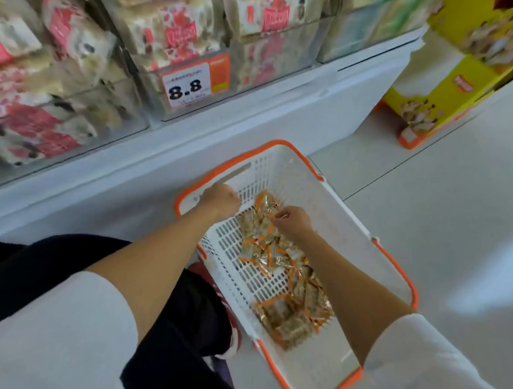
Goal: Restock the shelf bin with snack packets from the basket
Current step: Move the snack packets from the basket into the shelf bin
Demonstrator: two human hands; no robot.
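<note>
A white basket with an orange rim (pixel 334 206) stands on the floor below the shelf. Several small orange-edged snack packets (pixel 290 292) lie along its bottom. My left hand (pixel 221 199) is closed on the basket's near-left rim, by the handle. My right hand (pixel 293 220) is down inside the basket, fingers curled onto the packets at the far end of the pile; whether it holds one is hard to tell. Clear shelf bins (pixel 154 72) above hold pink-and-white bags, with a price tag reading 8.8 (pixel 186 89).
The white shelf base (pixel 166 156) runs diagonally behind the basket. A yellow cardboard display stand (pixel 460 84) sits at the upper right on the pale tiled floor (pixel 450 209). My dark-trousered knees and a red shoe (pixel 228 308) are just left of the basket.
</note>
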